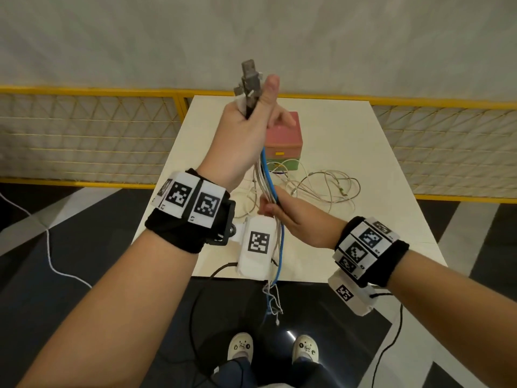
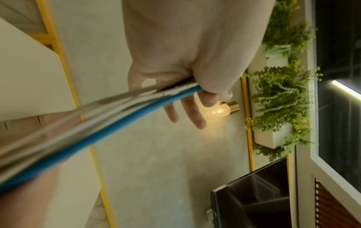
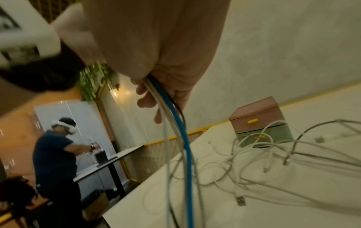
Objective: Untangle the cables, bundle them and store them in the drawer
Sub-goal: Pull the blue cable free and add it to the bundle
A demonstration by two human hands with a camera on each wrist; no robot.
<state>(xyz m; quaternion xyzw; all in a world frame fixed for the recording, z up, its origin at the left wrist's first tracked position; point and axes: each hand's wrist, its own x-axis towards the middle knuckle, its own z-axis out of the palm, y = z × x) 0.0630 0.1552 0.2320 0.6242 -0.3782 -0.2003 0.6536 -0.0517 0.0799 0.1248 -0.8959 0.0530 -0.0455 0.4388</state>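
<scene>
My left hand (image 1: 246, 127) is raised above the table and grips the plug ends (image 1: 249, 79) of a cable bundle (image 1: 267, 175), which stick up past the thumb. The bundle holds a blue cable (image 2: 117, 123) and several white and grey ones. Lower down, my right hand (image 1: 288, 217) grips the same bundle (image 3: 183, 138); its tails hang below the table's near edge. More loose white cables (image 1: 321, 186) lie tangled on the white table (image 1: 391, 163). Behind them stands the small drawer box (image 1: 282, 141), pink on top and green below, its drawers closed.
A yellow mesh fence (image 1: 84, 135) runs behind and beside the table. A white cord (image 1: 47, 247) and black cords trail on the dark floor by my feet. Another person (image 3: 56, 154) works at a table far off to the left.
</scene>
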